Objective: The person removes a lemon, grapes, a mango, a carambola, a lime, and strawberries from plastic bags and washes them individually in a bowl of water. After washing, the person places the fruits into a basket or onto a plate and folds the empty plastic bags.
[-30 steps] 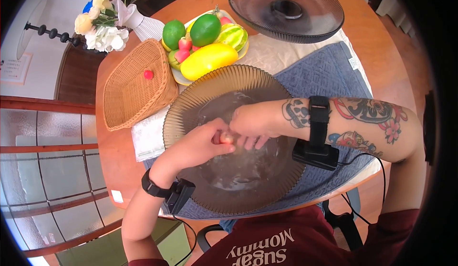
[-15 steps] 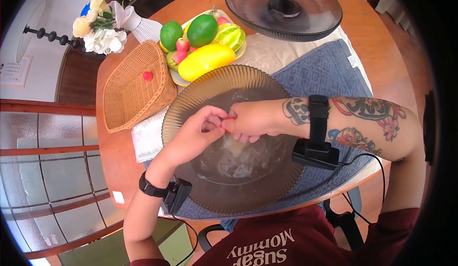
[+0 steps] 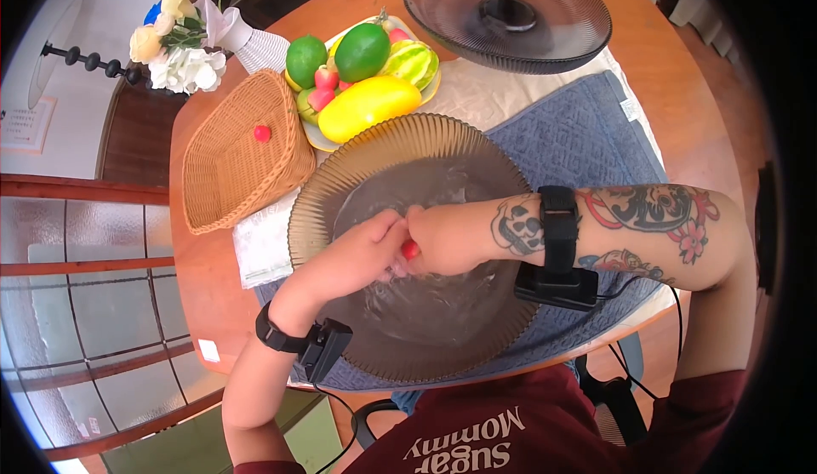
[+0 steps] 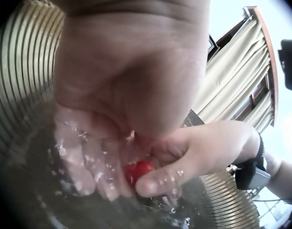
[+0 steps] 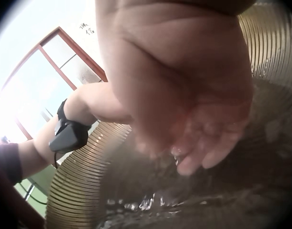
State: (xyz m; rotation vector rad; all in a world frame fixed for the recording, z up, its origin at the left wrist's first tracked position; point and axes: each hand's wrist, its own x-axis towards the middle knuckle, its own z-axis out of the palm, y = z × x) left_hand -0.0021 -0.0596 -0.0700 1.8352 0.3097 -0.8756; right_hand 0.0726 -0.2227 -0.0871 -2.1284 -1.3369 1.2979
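In the head view both hands meet over a ribbed, smoky glass bowl [image 3: 425, 136] of water. A small round red fruit [image 3: 410, 249] shows between the left hand [image 3: 366, 253] and the right hand [image 3: 451, 240]. From the left wrist, the right hand [image 4: 196, 155] grips the red fruit [image 4: 140, 170] under its thumb; the left hand [image 4: 129, 90] has its fingers extended in the water beside it, touching the fruit. The right wrist view shows the right hand [image 5: 184, 90] with fingers bent at the water; the fruit is hidden there.
A wicker basket [image 3: 217, 176] with one red fruit [image 3: 262, 134] lies left of the bowl. Behind stand a plate of fruit, with a yellow one [image 3: 370, 108], a flower vase [image 3: 259, 48] and a second glass dish [image 3: 553, 53]. A blue towel [image 3: 579, 146] lies underneath.
Both hands have come lower toward the water, and the left fingers have turned downward. The red fruit, mostly covered half a second ago, shows more plainly between the hands.
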